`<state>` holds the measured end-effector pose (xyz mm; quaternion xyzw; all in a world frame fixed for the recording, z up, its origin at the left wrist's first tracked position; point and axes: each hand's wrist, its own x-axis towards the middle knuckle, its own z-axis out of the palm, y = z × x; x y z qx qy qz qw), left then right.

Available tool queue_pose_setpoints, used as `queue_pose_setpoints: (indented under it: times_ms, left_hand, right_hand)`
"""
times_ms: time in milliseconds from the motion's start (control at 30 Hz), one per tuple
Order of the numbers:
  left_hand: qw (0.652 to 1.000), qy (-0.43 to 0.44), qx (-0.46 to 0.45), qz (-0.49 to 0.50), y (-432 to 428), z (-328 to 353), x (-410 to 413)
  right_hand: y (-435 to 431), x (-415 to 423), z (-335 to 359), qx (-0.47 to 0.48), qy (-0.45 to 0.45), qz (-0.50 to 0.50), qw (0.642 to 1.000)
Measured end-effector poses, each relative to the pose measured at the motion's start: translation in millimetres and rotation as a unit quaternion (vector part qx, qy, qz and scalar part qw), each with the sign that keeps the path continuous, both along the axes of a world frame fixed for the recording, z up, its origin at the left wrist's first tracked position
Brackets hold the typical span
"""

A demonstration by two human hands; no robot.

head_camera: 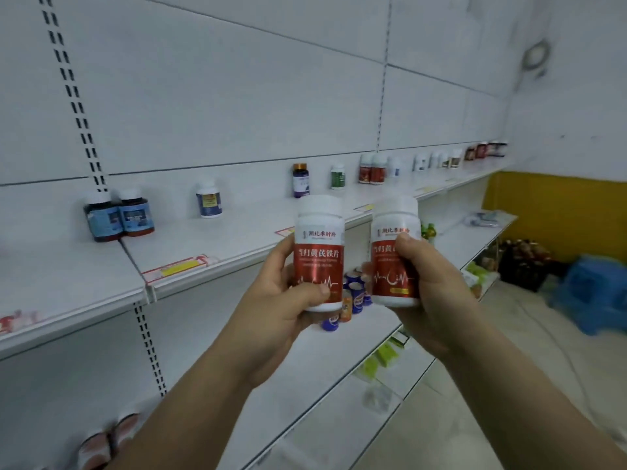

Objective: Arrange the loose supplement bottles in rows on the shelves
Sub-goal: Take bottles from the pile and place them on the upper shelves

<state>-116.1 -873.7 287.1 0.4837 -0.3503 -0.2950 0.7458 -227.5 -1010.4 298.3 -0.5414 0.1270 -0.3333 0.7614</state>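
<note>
White plastic, glossy red labels: left grip (271, 293) curled snug round the left bottle (319, 245), right grip (432, 286) wrapped round the right bottle (393, 266), both upright in mid-air in front of the smooth white shelf (210, 245).

L bottle (319, 256): 湖北李时珍, 当归黄芪铁片; R bottle (390, 286): 湖北李时珍.

The white, red-labelled left bottle (319, 266) and matching right bottle (390, 283) are upright, side by side, before the shelf (237, 239).

Glossy plastic bottles (320, 215), shiny red labels (317, 266); matt white shelf (68, 276).
</note>
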Motion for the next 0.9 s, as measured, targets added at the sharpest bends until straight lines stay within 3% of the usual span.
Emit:
queue_pose_setpoints:
  times_ms: [533,900]
  left_hand:
    - [1.0,-0.006,-0.008,-0.004,-281.5,27.6,-43.3]
    - [0.998,-0.031,0.048,0.025,-463.5,28.7,35.3]
  right_hand:
    - [-267.7,-49.1,35.9,-0.057,-0.009,-0.026,0.998]
    - [-458.8,36.0,28.2,-0.082,0.014,-0.058,0.995]
